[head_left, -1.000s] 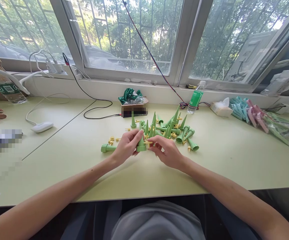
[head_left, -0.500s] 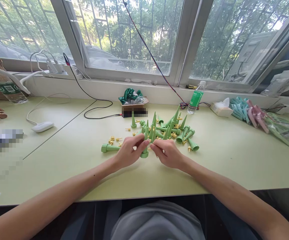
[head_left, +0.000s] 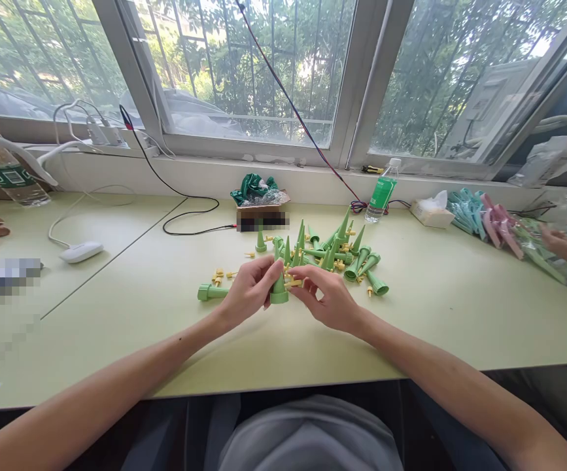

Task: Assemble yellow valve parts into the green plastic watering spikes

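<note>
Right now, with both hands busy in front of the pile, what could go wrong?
The yellow piece is small and pinched in the fingertips of the right hand, so it might slip and be lost among the similar loose ones.

The left hand holds its green cone very near the standing cones; a nudge could topple them.

The green cone lying beside the left wrist could roll if brushed.

Another person's hand (head_left: pixel 564 247) — now farther in from the right
</note>
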{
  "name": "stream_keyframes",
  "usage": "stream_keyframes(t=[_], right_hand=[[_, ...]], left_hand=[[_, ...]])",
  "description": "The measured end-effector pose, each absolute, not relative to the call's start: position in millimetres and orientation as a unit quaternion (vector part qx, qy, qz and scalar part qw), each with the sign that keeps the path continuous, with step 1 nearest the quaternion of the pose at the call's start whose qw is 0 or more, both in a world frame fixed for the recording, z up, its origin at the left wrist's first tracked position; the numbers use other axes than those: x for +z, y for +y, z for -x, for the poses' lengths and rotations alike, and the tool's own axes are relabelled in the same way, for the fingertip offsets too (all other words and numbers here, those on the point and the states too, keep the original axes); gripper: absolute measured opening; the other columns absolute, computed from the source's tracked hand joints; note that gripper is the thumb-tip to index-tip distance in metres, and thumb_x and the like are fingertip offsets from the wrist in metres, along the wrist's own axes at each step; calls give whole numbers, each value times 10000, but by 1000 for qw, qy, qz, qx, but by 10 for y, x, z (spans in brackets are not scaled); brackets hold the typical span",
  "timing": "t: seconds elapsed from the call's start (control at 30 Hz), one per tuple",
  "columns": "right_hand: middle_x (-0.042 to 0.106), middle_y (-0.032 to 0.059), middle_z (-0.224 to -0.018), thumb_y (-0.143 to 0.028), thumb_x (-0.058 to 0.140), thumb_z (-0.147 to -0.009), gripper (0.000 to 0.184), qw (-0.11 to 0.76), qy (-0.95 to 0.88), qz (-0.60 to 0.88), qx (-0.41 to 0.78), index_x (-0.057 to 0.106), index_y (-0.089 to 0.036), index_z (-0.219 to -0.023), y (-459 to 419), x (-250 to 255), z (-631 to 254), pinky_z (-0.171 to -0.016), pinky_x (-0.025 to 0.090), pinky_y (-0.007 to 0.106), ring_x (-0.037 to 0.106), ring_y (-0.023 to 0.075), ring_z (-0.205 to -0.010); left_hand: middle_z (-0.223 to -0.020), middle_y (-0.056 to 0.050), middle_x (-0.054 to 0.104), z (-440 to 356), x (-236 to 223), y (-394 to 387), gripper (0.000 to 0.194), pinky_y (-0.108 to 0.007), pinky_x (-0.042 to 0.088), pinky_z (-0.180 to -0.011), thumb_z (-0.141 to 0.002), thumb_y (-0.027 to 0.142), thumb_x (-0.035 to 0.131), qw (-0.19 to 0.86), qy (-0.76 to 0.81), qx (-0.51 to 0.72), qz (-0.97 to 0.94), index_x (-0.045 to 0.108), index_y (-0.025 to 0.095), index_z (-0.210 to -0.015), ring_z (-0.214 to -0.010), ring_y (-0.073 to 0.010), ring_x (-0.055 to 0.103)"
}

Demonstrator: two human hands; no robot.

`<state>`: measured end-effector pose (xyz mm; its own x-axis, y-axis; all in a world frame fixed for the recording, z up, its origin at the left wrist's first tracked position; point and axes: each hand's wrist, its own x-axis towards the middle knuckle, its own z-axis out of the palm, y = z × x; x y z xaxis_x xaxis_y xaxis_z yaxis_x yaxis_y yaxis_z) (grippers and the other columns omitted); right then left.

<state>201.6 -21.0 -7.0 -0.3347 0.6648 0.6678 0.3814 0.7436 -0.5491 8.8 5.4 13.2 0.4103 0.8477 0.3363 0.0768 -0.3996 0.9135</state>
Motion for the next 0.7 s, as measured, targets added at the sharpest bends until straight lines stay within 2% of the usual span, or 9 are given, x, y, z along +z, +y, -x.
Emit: stream_keyframes(t=[0.17,0.37,0.57,0.7], right_hand=[[709,52,-894,-294,550,-1009,178,476,-813,307,134,637,-195,-1128,-196,-78,-2035,-625,519,254,599,119,-601],[682,24,-747,-314,531,-1021,168,464,-824,301,126,631,-180,-1039,-171,-104,-2055,-644,511,260,630,146,-642],[645,12,-722,-320,464,-1048,195,444,-836,298,122,602,-187,-1011,-161,-95,-2055,-593,450,249,561,132,-589],[616,21,-744,-314,397,-1064,249,419,-857,282,99,557,-191,-918,-150,-102,-2053,-596,407,244,517,130,-609]], left_hand=[[-539,71,388,-78,114,68,449,-183,357,-324,-972,538,518,450,321,431,-713,438,187,-705,-364,-60,436],[-524,81,353,-63,67,92,461,-194,309,-345,-977,547,481,372,329,414,-763,364,204,-692,-354,-64,416],[-527,72,333,-76,55,102,414,-205,268,-411,-989,411,483,281,329,422,-796,320,210,-666,-425,-72,361],[-547,78,271,-74,67,97,393,-210,228,-449,-976,302,503,200,291,438,-827,287,205,-664,-478,-74,256]])
